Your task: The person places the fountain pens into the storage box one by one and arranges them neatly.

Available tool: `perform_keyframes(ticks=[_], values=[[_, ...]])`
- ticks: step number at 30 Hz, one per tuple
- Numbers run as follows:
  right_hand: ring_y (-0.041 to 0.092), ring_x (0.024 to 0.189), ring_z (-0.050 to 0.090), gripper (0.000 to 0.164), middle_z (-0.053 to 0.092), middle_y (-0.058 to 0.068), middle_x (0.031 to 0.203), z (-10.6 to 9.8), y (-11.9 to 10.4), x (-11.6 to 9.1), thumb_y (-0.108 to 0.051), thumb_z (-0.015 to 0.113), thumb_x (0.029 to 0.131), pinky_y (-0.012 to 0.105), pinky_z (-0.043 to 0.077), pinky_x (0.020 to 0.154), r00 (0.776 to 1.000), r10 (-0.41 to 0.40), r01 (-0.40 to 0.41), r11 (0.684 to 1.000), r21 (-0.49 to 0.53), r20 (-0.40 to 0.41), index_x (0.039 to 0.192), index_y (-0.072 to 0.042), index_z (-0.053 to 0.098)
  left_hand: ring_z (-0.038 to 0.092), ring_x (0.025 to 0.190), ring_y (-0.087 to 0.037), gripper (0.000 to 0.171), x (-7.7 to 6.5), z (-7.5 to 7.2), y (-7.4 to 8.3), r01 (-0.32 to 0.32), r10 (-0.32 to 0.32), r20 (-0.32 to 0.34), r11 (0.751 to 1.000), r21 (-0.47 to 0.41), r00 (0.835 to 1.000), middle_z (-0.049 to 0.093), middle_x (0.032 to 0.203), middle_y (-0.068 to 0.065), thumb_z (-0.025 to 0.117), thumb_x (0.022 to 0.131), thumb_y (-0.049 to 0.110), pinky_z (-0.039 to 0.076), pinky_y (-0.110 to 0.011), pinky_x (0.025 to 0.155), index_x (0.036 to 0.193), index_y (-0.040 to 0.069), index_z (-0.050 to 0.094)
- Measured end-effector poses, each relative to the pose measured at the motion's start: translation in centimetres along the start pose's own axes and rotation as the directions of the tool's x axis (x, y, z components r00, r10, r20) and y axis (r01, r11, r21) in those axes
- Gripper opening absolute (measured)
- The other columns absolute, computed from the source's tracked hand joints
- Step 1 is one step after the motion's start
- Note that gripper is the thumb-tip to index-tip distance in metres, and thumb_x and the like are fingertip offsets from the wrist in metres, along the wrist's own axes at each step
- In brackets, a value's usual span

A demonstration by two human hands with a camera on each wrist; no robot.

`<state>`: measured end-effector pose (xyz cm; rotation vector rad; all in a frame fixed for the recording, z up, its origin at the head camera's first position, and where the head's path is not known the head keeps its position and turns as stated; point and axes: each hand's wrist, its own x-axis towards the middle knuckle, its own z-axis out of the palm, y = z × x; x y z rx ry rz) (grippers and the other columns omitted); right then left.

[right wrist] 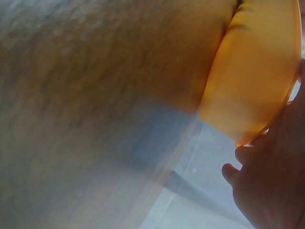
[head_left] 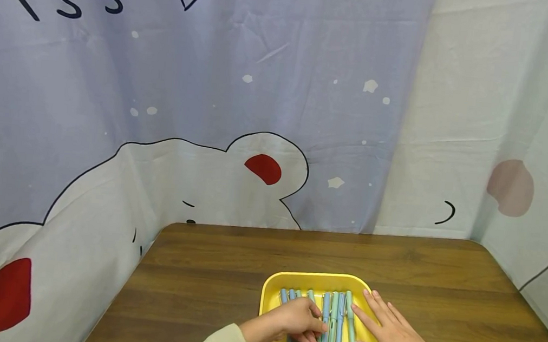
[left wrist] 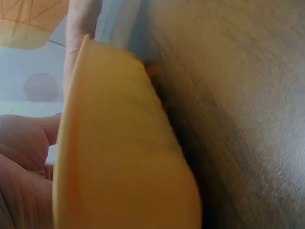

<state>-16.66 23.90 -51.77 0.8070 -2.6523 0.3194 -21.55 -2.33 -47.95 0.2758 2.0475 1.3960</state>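
Observation:
A yellow plastic tray (head_left: 316, 277) stands on the wooden table with several blue and green pens (head_left: 333, 317) lying side by side in it. My left hand (head_left: 297, 320) reaches over the tray's near left side, its bent fingers among the middle pens. Whether it pinches one cannot be told, as the hand covers some pens. In the left wrist view, the tray's wall (left wrist: 124, 138) hides part of the left hand (left wrist: 24, 162). My right hand (head_left: 394, 333) spreads its straight fingers at the tray's right rim, close to the rightmost green pen (head_left: 350, 321).
The brown wooden table (head_left: 196, 273) extends around the tray to its far edge. Behind it and at both sides hangs a printed curtain (head_left: 281, 85) with cartoon shapes. The right wrist view shows the tray's outer wall (right wrist: 252, 67) beside the tabletop.

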Motion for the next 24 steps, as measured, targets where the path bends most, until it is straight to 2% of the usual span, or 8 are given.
perform_keyframes(ticks=[5, 10, 15, 20, 22, 24], values=[[-0.002, 0.153, -0.001, 0.065, 0.046, 0.017, 0.155, 0.1, 0.1, -0.1, -0.050, 0.067, 0.094, 0.012, -0.010, 0.117, 1.000, -0.016, 0.016, 1.000, -0.015, -0.019, 0.149, -0.018, 0.054, 0.065, 0.051, -0.013, 0.017, -0.5, -0.8, -0.1, -0.053, 0.053, -0.009, 0.998, -0.015, 0.999, 0.072, 0.081, -0.018, 0.069, 0.094, 0.003, 0.057, -0.027, 0.048, 0.107, -0.002, 0.058], [-0.002, 0.152, -0.003, 0.064, 0.045, 0.018, 0.155, -0.1, 0.1, 0.0, -0.050, 0.066, 0.095, 0.011, -0.010, 0.117, 1.000, -0.012, 0.012, 1.000, -0.010, -0.013, 0.148, -0.018, 0.054, 0.062, 0.051, -0.013, 0.018, -1.9, -2.6, -0.2, -0.115, 0.115, -0.002, 0.990, -0.079, 0.993, 0.070, 0.086, -0.024, 0.065, 0.095, 0.000, 0.055, -0.024, 0.047, 0.110, -0.004, 0.057], [-0.006, 0.150, -0.010, 0.063, 0.044, 0.019, 0.156, -0.1, 0.2, 0.1, -0.050, 0.063, 0.097, 0.011, -0.011, 0.116, 1.000, -0.005, 0.005, 1.000, 0.009, 0.010, 0.149, -0.017, 0.053, 0.065, 0.057, -0.016, 0.025, -3.3, -4.8, -0.5, -0.135, 0.130, -0.054, 0.986, -0.098, 0.990, 0.070, 0.092, -0.022, 0.066, 0.096, 0.006, 0.059, -0.029, 0.053, 0.117, -0.004, 0.056], [-0.002, 0.152, -0.005, 0.064, 0.046, 0.019, 0.154, -0.1, 0.4, 0.1, -0.050, 0.066, 0.095, 0.012, -0.011, 0.117, 0.999, -0.039, 0.039, 0.999, -0.018, -0.014, 0.148, -0.017, 0.054, 0.069, 0.062, -0.017, 0.031, -4.8, -6.8, -0.9, -0.151, 0.140, -0.108, 0.983, -0.107, 0.984, 0.071, 0.093, -0.020, 0.067, 0.097, 0.014, 0.060, -0.032, 0.058, 0.120, -0.003, 0.056], [-0.003, 0.152, -0.003, 0.066, 0.046, 0.020, 0.153, -0.1, 0.2, 0.1, -0.049, 0.068, 0.094, 0.011, -0.010, 0.116, 0.999, -0.043, 0.043, 0.999, 0.008, -0.022, 0.148, -0.016, 0.053, 0.070, 0.065, -0.017, 0.034, -5.4, -7.8, -1.2, -0.154, 0.141, -0.120, 0.982, -0.108, 0.983, 0.071, 0.094, -0.018, 0.066, 0.098, 0.017, 0.061, -0.032, 0.060, 0.122, -0.004, 0.055], [-0.005, 0.151, -0.003, 0.067, 0.045, 0.018, 0.155, -0.3, -0.1, 0.3, -0.049, 0.068, 0.094, 0.008, -0.008, 0.115, 1.000, -0.019, 0.019, 0.997, 0.078, -0.005, 0.151, -0.017, 0.051, 0.071, 0.068, -0.018, 0.037, -6.2, -8.8, -1.6, -0.153, 0.139, -0.121, 0.982, -0.115, 0.983, 0.071, 0.097, -0.017, 0.066, 0.098, 0.019, 0.061, -0.032, 0.062, 0.125, -0.004, 0.054]])
